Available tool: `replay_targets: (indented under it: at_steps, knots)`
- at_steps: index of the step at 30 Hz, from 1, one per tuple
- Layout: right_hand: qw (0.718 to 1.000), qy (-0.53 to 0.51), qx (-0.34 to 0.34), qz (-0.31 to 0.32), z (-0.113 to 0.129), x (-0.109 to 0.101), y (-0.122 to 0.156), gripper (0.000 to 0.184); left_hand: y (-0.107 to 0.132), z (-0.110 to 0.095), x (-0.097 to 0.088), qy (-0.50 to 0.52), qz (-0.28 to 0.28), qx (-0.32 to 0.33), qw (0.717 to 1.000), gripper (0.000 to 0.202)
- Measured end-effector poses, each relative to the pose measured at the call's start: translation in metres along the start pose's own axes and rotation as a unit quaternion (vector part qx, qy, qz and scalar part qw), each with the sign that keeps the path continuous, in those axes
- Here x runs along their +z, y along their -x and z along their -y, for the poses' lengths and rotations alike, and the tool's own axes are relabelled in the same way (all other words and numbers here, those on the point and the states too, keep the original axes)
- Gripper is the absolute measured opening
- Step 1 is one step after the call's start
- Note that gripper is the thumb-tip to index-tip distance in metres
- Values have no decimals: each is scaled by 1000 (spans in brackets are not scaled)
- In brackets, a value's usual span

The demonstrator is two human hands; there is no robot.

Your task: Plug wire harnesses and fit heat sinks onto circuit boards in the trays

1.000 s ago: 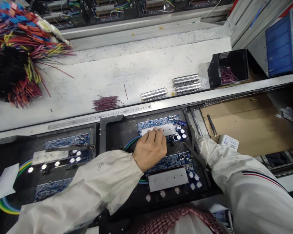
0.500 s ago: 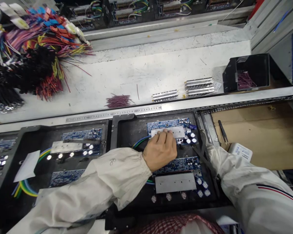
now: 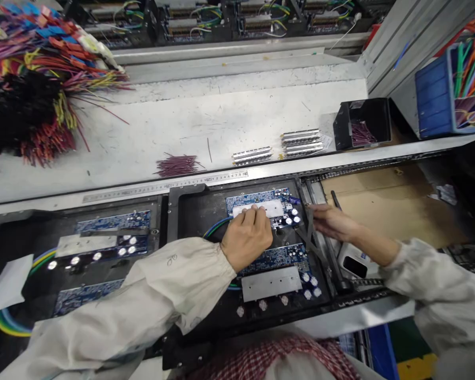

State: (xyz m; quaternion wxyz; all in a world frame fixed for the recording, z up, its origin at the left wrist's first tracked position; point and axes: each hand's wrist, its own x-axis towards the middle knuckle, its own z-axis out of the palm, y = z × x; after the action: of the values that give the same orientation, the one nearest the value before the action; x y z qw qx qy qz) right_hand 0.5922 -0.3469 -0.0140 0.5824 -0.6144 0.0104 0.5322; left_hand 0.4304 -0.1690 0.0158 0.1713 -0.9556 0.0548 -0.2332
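Observation:
In the head view, my left hand [image 3: 247, 236] lies over the upper circuit board [image 3: 257, 197] in the black tray [image 3: 193, 214]. Its curled fingers press on the flat metal heat sink [image 3: 275, 208] of that board. At the tray's right edge, my right hand [image 3: 336, 222] has its fingertips together on the upper end of a black bar [image 3: 310, 227]. A lower circuit board [image 3: 279, 257] with its own heat sink [image 3: 272, 283] lies in the same tray. Blue and green wires [image 3: 216, 226] run out leftward from under my left hand.
Left stands another tray with boards [image 3: 113, 224] and a white paper [image 3: 8, 282]. Behind are purple wires [image 3: 178, 164], metal strips [image 3: 252, 155], a black bin [image 3: 366, 124] and a wire bundle [image 3: 43, 79]. Right: a blue bin [image 3: 437, 100], tweezers [image 3: 335, 199] and cardboard [image 3: 376, 203].
My right hand, hidden before beyond its sleeve, now shows at the black bar by the tray's right edge. My left hand stays on the heat sink. The view has shifted right.

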Motion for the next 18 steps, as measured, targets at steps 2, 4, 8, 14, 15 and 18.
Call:
replay_targets:
  at_steps: [2,4,8,14,15,18]
  knots:
    - [974,177,-106,-97,17,-8,15,15,0,-1,-2,27,31,-6,999,19]
    - [857,402,-281,-156,34,-5,26,15,0,-2,-5,60,80,-12,995,22]
    - [630,657,-407,-81,48,20,21,21,-1,-1,-16,87,186,-24,978,30]
    - [568,736,-357,-88,39,31,-2,19,7,14,-34,152,270,5,951,36]
    - [568,738,-354,-89,39,30,-3,19,9,16,-35,156,276,8,948,36]
    - [571,736,-353,-87,40,28,-3,18,11,17,-34,155,281,9,947,40]
